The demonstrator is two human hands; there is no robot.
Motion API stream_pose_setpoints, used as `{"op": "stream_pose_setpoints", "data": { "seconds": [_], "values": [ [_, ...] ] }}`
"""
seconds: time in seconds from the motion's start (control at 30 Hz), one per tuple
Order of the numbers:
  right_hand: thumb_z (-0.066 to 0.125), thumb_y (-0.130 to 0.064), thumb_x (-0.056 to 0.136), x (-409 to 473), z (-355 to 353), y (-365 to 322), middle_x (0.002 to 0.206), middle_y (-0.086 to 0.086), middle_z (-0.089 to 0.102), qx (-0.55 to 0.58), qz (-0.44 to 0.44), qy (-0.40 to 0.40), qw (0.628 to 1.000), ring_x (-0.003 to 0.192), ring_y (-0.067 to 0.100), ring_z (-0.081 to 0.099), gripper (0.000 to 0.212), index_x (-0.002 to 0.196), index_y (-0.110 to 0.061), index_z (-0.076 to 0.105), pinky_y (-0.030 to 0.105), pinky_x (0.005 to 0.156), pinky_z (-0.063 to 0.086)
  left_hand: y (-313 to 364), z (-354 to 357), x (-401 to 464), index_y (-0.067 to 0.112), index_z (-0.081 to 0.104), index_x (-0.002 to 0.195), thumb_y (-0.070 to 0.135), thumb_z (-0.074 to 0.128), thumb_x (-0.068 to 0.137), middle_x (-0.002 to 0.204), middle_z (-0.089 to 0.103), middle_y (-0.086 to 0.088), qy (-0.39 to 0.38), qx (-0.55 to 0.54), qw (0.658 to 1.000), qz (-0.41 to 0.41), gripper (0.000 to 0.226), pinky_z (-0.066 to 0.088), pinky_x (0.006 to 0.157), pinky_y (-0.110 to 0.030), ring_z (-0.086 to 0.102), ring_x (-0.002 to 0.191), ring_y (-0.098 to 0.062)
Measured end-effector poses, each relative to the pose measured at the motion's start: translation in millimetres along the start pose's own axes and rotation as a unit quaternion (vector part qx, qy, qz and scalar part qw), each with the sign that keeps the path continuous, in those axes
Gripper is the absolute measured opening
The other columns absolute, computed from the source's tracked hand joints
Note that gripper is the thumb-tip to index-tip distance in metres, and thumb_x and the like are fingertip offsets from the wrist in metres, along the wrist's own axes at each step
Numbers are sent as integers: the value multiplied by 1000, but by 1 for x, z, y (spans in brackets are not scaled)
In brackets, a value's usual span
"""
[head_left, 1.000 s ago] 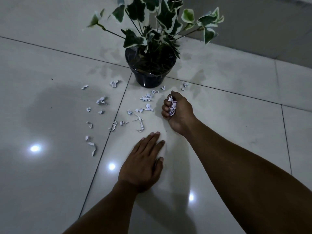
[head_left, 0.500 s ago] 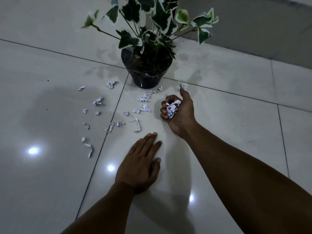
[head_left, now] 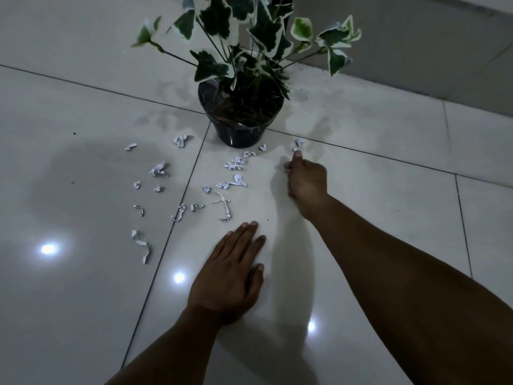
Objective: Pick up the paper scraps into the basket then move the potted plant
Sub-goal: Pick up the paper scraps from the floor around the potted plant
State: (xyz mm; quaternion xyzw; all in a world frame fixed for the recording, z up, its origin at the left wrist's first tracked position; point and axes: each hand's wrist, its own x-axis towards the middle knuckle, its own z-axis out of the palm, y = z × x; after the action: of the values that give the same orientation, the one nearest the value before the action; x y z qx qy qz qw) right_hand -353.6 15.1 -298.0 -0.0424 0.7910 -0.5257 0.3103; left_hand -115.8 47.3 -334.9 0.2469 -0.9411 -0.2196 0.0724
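Pale floor tiles (head_left: 83,301) carried loose paper scraps (head_left: 235,163) before the potted plant (head_left: 241,118); the left hand (head_left: 230,276) lay flat, the right hand (head_left: 306,176), grip unclear, reached toward a scrap (head_left: 299,142), needing a pinch; no basket showed.

From my feed, my right hand (head_left: 306,180) faced knuckles-up, hiding whatever its curled fingers held, while the potted plant (head_left: 241,87) lost its upper leaves to the top edge.
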Motion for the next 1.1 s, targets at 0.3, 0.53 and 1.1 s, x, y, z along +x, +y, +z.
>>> {"op": "stream_pose_setpoints", "data": {
  "seconds": [0.3, 0.53, 1.1],
  "values": [
    [43, -29, 103, 40, -6, -27, 111, 19, 67, -344, -189, 76, 917, 107, 37, 61, 35, 133, -12, 51, 35, 79, 43, -2, 2, 0, 14, 48, 147, 33, 51, 96, 162, 31, -5, 14, 1, 1000, 16, 54, 25, 121, -39, 23, 152, -18],
    [35, -18, 102, 46, -1, -26, 106, 19, 62, -549, -235, -15, 802, 99, 40, 60, 36, 136, -8, 36, 39, 69, 38, -4, 2, 0, 16, 46, 149, 35, 50, 96, 164, 28, -3, 5, -4, 1000, 12, 56, 24, 121, -39, 19, 153, -16],
    [43, -6, 101, 13, 1, -19, 71, 6, 55, 204, 139, -194, 949, 44, 10, 36, 15, 90, -5, 52, 21, 39, 25, -2, -1, 0, 16, 46, 149, 36, 50, 97, 164, 27, -3, -11, 15, 1000, 5, 56, 17, 124, -35, 19, 153, -17]
  ]
}}
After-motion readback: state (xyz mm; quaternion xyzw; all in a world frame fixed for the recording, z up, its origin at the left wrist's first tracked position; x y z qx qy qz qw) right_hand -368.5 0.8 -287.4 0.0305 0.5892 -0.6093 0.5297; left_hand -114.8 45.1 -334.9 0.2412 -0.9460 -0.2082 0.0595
